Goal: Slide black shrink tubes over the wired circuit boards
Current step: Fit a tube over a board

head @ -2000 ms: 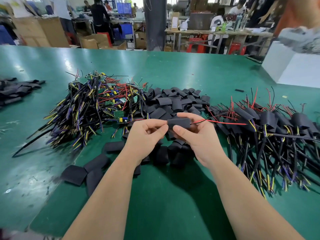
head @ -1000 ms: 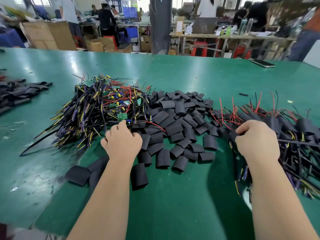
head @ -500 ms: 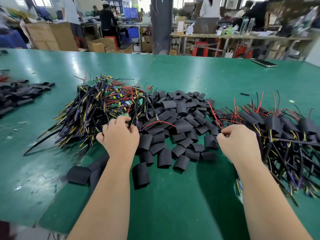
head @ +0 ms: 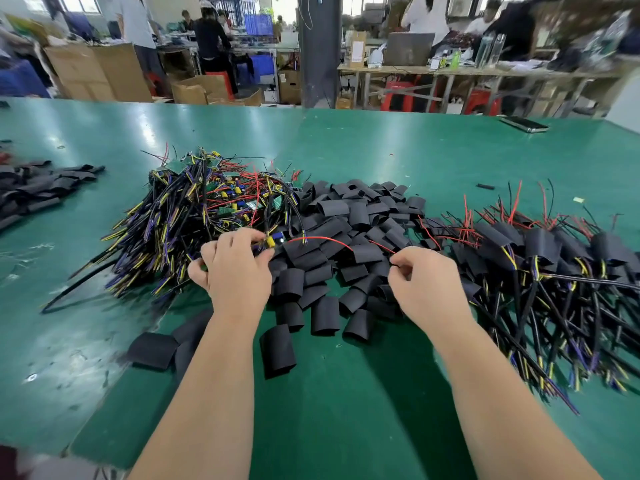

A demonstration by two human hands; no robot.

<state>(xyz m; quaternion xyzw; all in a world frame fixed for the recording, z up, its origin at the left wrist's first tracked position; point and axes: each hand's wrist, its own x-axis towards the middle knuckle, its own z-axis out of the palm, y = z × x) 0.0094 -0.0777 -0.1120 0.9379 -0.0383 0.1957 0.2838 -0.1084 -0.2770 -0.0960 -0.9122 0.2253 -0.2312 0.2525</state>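
A tangled pile of bare wired circuit boards (head: pixel 207 202) lies left of centre on the green table (head: pixel 346 410). My left hand (head: pixel 235 271) grips one board with yellow and blue parts (head: pixel 273 241) at that pile's right edge. A thin red wire (head: pixel 318 239) arcs from the board over the heap of loose black shrink tubes (head: pixel 349 216). My right hand (head: pixel 426 285) hovers over the tubes' right side, with thumb and forefinger pinched at the end of a red wire. Boards covered in black tubes (head: pixel 540 251) are heaped to the right.
Flattened black tubes (head: pixel 152 349) lie near my left forearm, and one upright tube (head: pixel 277 348) stands between my arms. Another dark tube pile (head: pixel 38 188) sits at the far left. A phone (head: pixel 524 124) lies at the table's far right; people work at benches behind.
My right hand left the sleeved pile and moved left to the tubes, now pinching a red wire. My left hand has drawn one board out at the bare pile's edge.
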